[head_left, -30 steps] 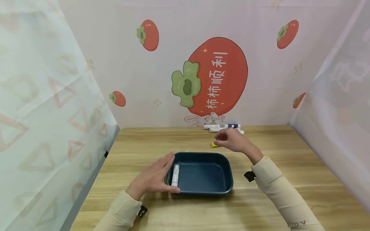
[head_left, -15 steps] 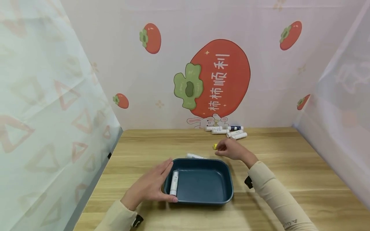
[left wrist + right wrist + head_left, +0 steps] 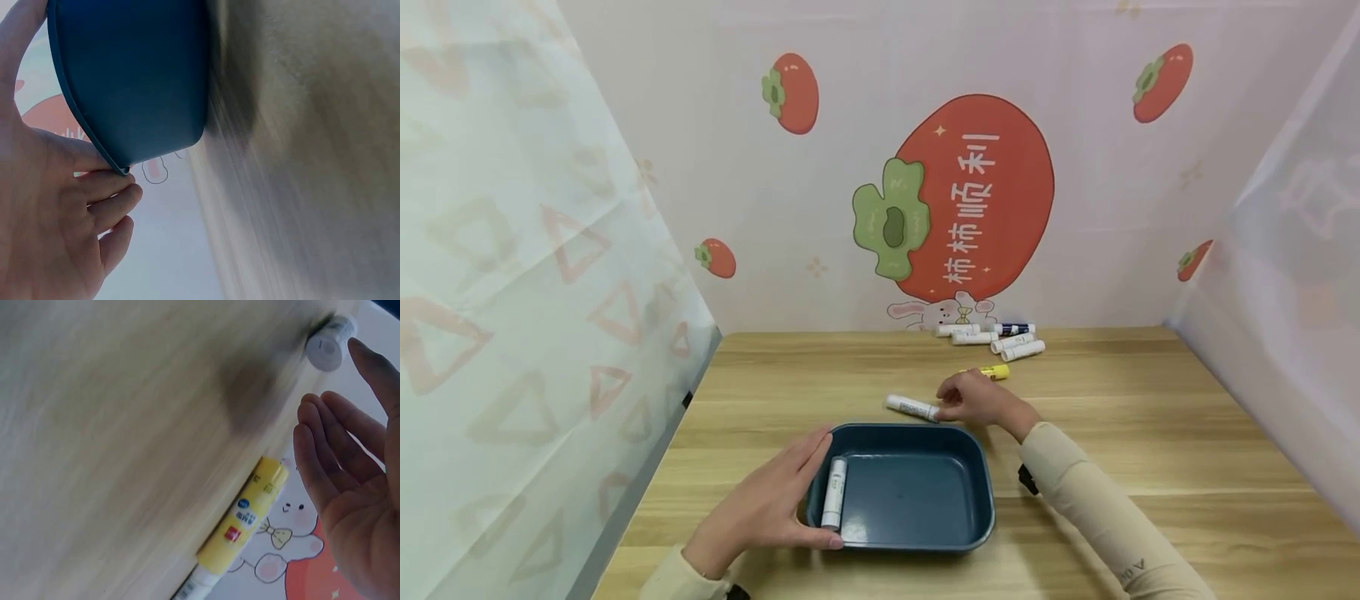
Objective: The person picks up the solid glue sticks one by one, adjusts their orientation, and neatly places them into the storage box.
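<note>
My left hand (image 3: 763, 504) spans the left end of a dark blue tray (image 3: 917, 500), thumb at the near rim and fingers at the far rim, gripping it. In the left wrist view the fingertips meet the rim of the tray (image 3: 137, 81). A white glue stick (image 3: 833, 493) lies lengthwise along the tray's left wall. Beyond the tray, another white glue stick (image 3: 910, 407) lies on the table, my right hand (image 3: 981, 402) at its right end. Nothing sits between the right thumb and fingers, which are apart and slightly bent. A yellow glue stick (image 3: 244, 515) lies just behind that hand.
Several white glue sticks (image 3: 976, 338) and a dark blue one (image 3: 1015, 329) lie grouped at the back edge of the wooden table (image 3: 1135, 433). A printed sheet (image 3: 775, 208) stands up behind the table, with patterned sheets on both sides.
The tray and left hand have shifted toward me, revealing the white glue stick behind the tray. My right hand has left the yellow glue stick and moved left and nearer, to the white one.
</note>
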`<state>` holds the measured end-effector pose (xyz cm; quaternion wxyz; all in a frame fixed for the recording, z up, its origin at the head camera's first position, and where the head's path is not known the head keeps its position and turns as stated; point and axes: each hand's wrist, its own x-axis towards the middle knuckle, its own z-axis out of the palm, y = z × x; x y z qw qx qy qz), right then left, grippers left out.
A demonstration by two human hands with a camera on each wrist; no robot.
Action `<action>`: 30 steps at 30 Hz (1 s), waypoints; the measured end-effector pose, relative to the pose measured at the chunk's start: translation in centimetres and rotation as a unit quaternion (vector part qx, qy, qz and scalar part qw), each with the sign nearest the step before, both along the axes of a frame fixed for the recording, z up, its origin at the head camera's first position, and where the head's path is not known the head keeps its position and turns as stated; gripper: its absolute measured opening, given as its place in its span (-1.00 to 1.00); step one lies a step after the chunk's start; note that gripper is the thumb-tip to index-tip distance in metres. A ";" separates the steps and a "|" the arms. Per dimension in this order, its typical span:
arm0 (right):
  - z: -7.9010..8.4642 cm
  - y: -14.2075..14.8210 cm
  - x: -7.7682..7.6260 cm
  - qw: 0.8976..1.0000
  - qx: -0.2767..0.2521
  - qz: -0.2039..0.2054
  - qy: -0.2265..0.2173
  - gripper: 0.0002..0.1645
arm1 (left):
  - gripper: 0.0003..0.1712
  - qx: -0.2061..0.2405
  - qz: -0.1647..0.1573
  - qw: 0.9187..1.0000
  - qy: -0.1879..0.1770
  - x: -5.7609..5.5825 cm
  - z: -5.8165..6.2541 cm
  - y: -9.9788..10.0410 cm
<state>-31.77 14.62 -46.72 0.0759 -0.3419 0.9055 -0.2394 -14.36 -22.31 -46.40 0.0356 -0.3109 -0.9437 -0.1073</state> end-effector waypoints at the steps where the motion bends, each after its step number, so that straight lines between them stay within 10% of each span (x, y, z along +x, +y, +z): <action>1: -0.1 -0.2 0.0 1.000 0.003 -0.003 -0.002 -0.63 | 0.51 0.000 0.002 1.000 0.001 0.1 0.0 0.0; 17: -0.7 -1.8 -0.2 0.999 0.009 -0.016 -0.038 -0.88 | 0.53 -0.003 0.016 1.000 -0.017 0.3 0.0 0.0; 30: 3.2 1.7 -0.6 0.996 -0.036 -0.074 0.035 -0.89 | 0.53 -0.013 0.031 0.999 -0.033 -1.0 0.2 0.7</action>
